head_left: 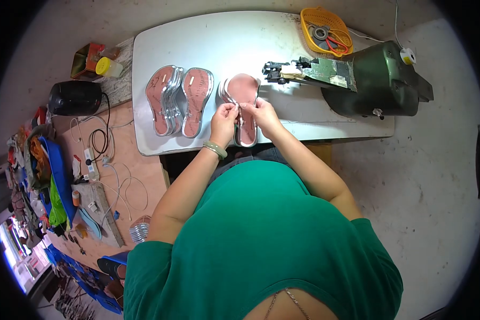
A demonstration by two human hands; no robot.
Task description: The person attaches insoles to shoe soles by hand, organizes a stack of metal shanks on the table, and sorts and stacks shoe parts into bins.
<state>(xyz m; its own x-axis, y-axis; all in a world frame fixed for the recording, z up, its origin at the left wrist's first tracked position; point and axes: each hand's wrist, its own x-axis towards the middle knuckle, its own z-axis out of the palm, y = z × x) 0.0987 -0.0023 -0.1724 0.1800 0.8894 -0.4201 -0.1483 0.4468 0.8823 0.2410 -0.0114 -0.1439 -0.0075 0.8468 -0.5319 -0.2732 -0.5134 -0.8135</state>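
A pink sandal sole with a shiny silver rim lies before me on the white table, over at least one more sole. My left hand is closed in a pinch at the left edge of its narrow middle; whatever small piece is between those fingertips is too small to make out. From the other side, my right hand grips the same sole, with the thumb across its top and the fingers at its right edge. To the left stand a leaning stack of similar soles and another group of soles.
A dark green machine with a narrow arm extends over the table's right side. Behind it sits a yellow basket with tools. At left are a black device, a yellow-lidded jar and loose cables around a power strip.
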